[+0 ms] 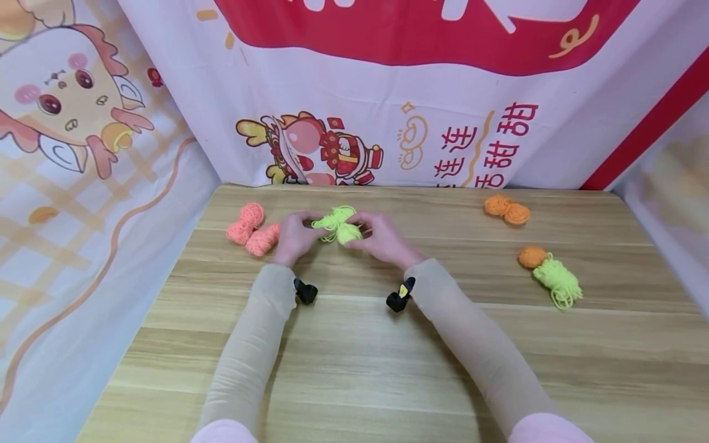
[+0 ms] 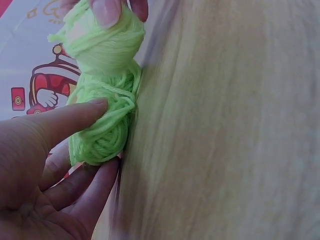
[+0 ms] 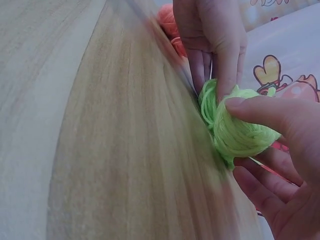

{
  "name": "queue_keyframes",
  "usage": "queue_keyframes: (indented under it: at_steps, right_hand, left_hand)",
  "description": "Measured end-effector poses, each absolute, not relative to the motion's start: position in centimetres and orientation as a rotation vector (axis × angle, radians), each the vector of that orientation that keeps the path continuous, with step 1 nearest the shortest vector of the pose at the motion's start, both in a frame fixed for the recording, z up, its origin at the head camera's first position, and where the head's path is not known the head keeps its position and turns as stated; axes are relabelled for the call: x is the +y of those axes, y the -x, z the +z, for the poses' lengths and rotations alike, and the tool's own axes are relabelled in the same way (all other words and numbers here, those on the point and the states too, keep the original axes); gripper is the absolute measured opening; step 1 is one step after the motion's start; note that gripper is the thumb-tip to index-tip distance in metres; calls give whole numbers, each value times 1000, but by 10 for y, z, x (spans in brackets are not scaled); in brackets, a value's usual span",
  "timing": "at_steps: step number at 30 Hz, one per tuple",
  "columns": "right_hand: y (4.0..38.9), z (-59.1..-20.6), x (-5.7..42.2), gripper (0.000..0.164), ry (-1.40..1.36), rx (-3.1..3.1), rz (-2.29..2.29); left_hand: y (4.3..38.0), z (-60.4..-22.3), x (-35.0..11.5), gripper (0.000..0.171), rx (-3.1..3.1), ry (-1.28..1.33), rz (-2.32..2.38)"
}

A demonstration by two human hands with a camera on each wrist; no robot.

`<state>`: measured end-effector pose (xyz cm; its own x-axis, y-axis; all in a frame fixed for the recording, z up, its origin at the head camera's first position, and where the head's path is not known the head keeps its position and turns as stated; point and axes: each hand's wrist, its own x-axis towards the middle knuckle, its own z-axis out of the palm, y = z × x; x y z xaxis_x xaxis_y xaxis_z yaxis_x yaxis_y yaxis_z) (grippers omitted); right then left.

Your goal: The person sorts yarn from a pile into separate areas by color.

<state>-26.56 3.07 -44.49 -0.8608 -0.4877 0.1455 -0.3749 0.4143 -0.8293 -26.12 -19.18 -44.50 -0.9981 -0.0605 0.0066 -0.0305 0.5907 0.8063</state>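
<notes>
Two lime-green balls of yarn lie side by side toward the back of the wooden table, left of its middle. The left, looser ball [image 2: 102, 132] has strands hanging out, and my left hand [image 1: 296, 235] pinches it, thumb on top and fingers beneath. On the right is a smoother, tighter ball [image 3: 250, 132], held between the thumb and fingers of my right hand [image 1: 382, 237]. The two balls touch in the left wrist view. In the right wrist view the tighter ball partly hides the looser one.
Three coral-pink yarn balls [image 1: 261, 240] cluster just left of my left hand. At the back right sits a pair of orange yarn balls [image 1: 516, 214]. Nearer on that side, another orange ball [image 1: 532, 257] touches a loose lime-green skein [image 1: 558, 280]. A printed cloth [image 1: 354, 86] hangs behind the table.
</notes>
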Motion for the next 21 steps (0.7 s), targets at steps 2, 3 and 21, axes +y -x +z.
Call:
queue_keyframes:
  at_steps: [2,3,21]
  right_hand:
    - [266,-446,29,46,778,2547,-1433]
    - [267,-447,29,47,774,2546,-1426]
    - [265,-449,29,50,748,2513,-1384]
  left_hand:
    - [261,-445,-192,45,-2776,-84,-1406]
    - [261,-445,-192,45,-2779,-85,-1409]
    - [261,-447,-192,42,-2763,-74,-1407]
